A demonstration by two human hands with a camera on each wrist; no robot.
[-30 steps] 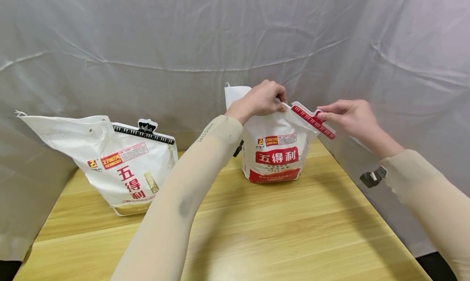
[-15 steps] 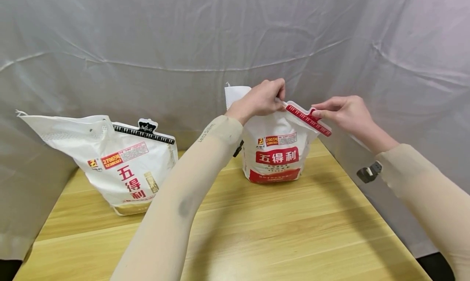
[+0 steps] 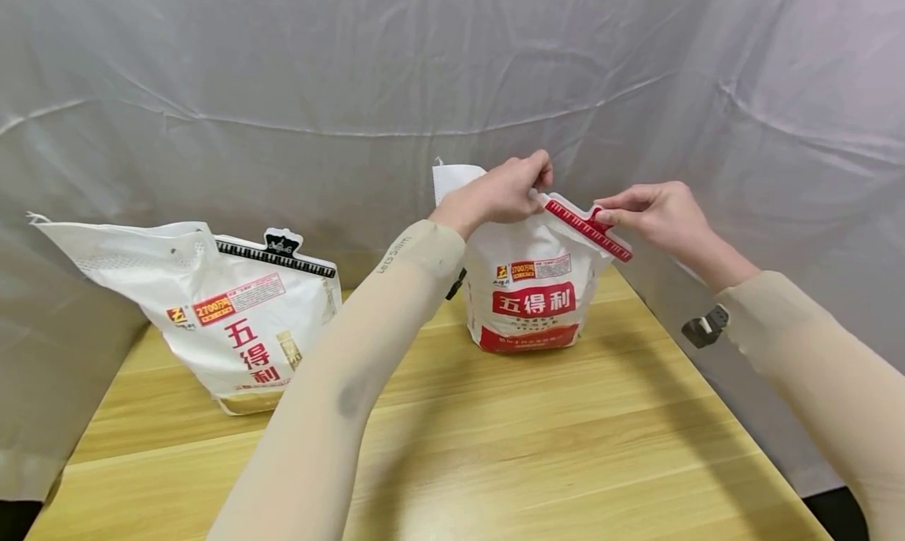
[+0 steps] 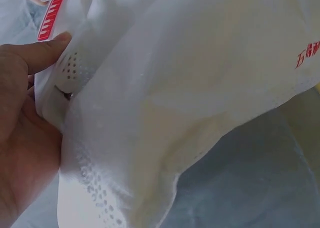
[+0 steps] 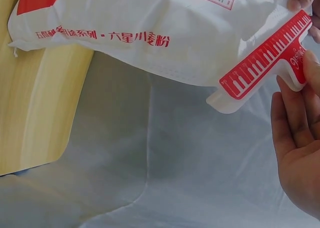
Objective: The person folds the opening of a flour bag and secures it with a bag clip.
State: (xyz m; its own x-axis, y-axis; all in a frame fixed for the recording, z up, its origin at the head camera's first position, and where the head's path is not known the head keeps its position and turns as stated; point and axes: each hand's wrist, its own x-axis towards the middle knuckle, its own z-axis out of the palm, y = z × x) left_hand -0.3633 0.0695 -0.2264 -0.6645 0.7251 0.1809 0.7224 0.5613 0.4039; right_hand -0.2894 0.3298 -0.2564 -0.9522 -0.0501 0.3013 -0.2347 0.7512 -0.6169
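Note:
At the table's far middle stands a white flour bag (image 3: 526,246) with red printing. My left hand (image 3: 498,191) pinches its folded top edge; the thumb (image 4: 52,48) presses the bag in the left wrist view. A red and white sealing clip (image 3: 588,228) with a piano-key pattern lies along the right part of that edge. My right hand (image 3: 661,215) holds the clip's handle between thumb and fingers. In the right wrist view the clip (image 5: 265,56) sits over the bag's edge, its lower end sticking out past the corner. The left hand's fingers behind the bag are partly hidden.
On the left another white flour bag (image 3: 191,274) leans, a black piano-key clip (image 3: 283,250) on its top edge. Both stand on a wooden table (image 3: 537,447). Grey cloth (image 3: 353,70) hangs behind and at the sides.
The right hand has moved left and slightly up with the red clip, bringing the clip's inner end up close to the left hand's fingers. The left hand has hardly moved; both bags stay put.

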